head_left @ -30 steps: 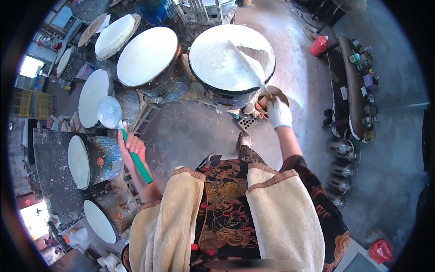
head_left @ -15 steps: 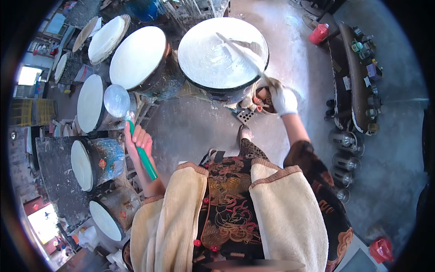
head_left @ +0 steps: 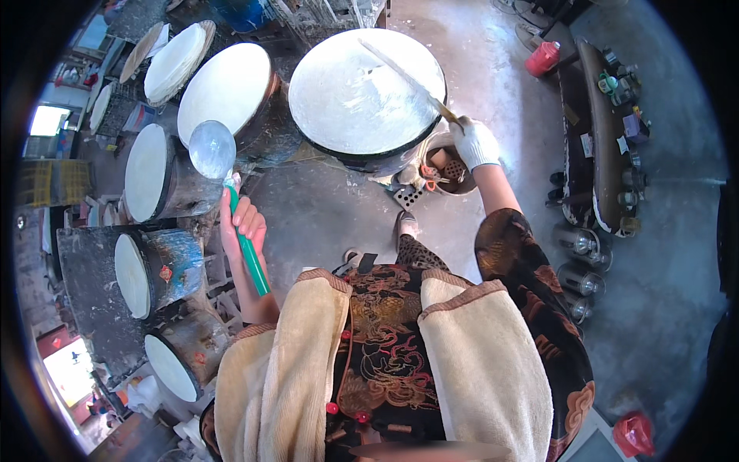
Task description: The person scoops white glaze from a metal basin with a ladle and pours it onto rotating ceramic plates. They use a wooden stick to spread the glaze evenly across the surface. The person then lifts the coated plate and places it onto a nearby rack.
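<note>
My left hand point(head_left: 246, 223) is closed round the green handle of a ladle point(head_left: 212, 151). Its round, pale bowl is raised in front of a white-topped drum to the left. In a white glove, my right hand point(head_left: 475, 145) grips the handle end of a long, thin spatula point(head_left: 402, 74). The blade reaches left across the large round white top point(head_left: 339, 104) of a dark drum. Whether blade and surface touch, I cannot tell. White smears and streaks mark that surface.
More white-topped drums point(head_left: 225, 92) curve round my left side. A bucket point(head_left: 468, 185) with perforated blocks and an orange-handled tool stands below my right hand. A red thermos point(head_left: 543, 58) and a long dark bench point(head_left: 600, 138) with small items are at right, glass jars point(head_left: 581, 279) nearby.
The spatula's handle end has risen and its blade has shifted slightly across the white top. My left hand with the ladle has moved a little right in the picture. The view has shifted slightly.
</note>
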Motion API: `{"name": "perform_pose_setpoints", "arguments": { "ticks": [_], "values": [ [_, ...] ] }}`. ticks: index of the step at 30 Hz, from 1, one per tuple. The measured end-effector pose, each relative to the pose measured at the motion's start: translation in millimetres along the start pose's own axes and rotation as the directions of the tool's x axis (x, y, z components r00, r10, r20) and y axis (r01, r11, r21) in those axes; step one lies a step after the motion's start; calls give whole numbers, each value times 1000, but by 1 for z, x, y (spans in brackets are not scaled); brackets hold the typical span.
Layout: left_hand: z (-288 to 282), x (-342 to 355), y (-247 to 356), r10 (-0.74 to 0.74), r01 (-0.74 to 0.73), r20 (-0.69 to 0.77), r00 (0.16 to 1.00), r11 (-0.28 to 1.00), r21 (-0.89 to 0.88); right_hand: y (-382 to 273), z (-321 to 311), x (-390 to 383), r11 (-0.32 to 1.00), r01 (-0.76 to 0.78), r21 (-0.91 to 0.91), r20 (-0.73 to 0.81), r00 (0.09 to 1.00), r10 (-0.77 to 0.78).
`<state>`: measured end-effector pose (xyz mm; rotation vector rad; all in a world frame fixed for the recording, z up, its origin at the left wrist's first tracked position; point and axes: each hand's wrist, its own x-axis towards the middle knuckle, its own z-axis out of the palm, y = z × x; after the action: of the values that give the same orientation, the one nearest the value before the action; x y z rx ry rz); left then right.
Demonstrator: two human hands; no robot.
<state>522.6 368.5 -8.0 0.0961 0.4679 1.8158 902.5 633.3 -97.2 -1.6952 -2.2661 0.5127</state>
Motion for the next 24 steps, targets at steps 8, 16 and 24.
{"name": "perform_pose_setpoints", "arguments": {
  "ticks": [8, 16, 24],
  "values": [
    [10, 1, -12, -22, 22, 4, 1000, 999, 36, -1, -13, -23, 988, -151, 14, -53, 987, 152],
    [18, 11, -24, -81, 98, -132, 988, 987, 125, -32, 52, -4, 877, 18, 479, -179, 981, 78],
    [-7, 22, -45, -248, 403, -432, 867, 859, 315, -95, 41, -14, 190, -491, 850, 446, 864, 234]
  ]
}}
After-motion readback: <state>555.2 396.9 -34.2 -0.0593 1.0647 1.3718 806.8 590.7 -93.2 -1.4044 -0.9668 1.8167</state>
